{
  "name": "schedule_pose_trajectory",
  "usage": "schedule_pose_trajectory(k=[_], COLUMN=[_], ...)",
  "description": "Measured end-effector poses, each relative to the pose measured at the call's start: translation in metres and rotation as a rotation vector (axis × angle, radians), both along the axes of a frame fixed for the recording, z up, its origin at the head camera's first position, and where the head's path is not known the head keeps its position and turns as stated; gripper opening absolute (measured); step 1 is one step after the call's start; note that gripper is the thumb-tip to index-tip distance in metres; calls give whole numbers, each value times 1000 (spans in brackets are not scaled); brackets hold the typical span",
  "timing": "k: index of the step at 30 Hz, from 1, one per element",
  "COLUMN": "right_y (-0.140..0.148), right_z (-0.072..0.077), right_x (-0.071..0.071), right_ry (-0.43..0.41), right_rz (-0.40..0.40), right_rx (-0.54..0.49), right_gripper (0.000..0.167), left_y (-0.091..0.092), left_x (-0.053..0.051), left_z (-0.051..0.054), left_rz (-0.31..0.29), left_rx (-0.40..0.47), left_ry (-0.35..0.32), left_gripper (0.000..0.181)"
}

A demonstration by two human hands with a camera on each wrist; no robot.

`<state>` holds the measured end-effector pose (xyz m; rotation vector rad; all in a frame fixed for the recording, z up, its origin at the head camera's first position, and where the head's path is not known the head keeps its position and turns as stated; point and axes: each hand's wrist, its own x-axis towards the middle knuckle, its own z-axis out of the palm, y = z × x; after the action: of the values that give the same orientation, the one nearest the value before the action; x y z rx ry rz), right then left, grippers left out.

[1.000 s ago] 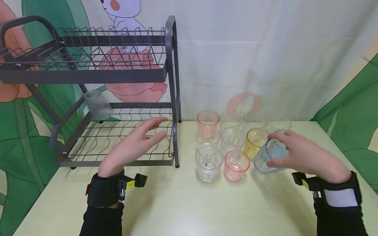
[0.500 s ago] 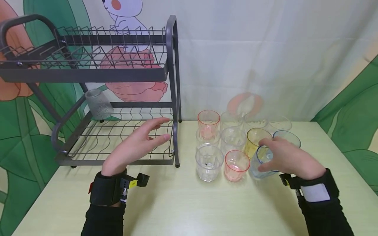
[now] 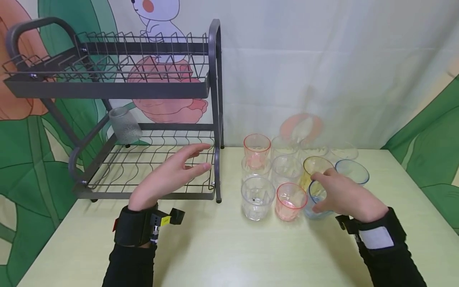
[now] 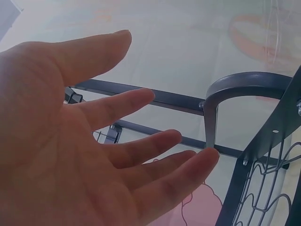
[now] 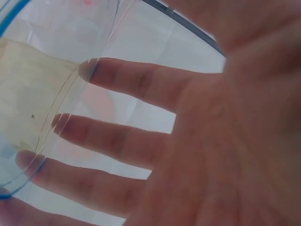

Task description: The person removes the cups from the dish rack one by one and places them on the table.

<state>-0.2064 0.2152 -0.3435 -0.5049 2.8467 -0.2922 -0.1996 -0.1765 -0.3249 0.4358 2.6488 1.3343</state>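
Observation:
My right hand [image 3: 346, 195] holds a blue-rimmed glass [image 3: 314, 211] near its rim, thumb in front and fingers behind. The glass stands upright at the front right of a group of glasses. In the right wrist view the fingertips [image 5: 35, 162] lie against the clear wall of the glass [image 5: 19, 186]. A pink glass [image 3: 290, 203] stands just left of it, and a yellow glass [image 3: 315, 161] behind. My left hand [image 3: 168, 175] hovers before the dish rack [image 3: 150, 195], fingers spread and holding nothing; the left wrist view shows its bare palm [image 4: 94, 165].
Several clear glasses [image 3: 257, 199] stand in close rows, with a pink-rimmed one [image 3: 257, 145] raised at the back left. Another blue-rimmed glass [image 3: 353, 169] stands behind my right hand. A frosted glass [image 3: 125, 125] leans on the rack's lower tier. A curtain [image 3: 269, 87] hangs behind the table.
My right hand has moved left with the blue-rimmed glass, which went from tilted to upright beside the pink glass. The left hand has kept its pose.

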Motion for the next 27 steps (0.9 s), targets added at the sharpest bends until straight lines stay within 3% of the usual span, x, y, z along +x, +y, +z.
schedule_pose_trajectory(k=[9, 18, 27], right_y=[1, 0, 7], right_z=[-2, 0, 8], right_x=[0, 0, 2], right_ry=[16, 5, 97], right_rz=[58, 54, 59], right_rx=[11, 7, -59], right_gripper=[73, 74, 94], left_y=[-2, -4, -9], left_x=[-2, -2, -3], left_z=[-2, -3, -6], left_rz=[-13, -14, 1], left_rx=[-7, -14, -13], left_ry=[4, -5, -9], left_gripper=[63, 64, 61])
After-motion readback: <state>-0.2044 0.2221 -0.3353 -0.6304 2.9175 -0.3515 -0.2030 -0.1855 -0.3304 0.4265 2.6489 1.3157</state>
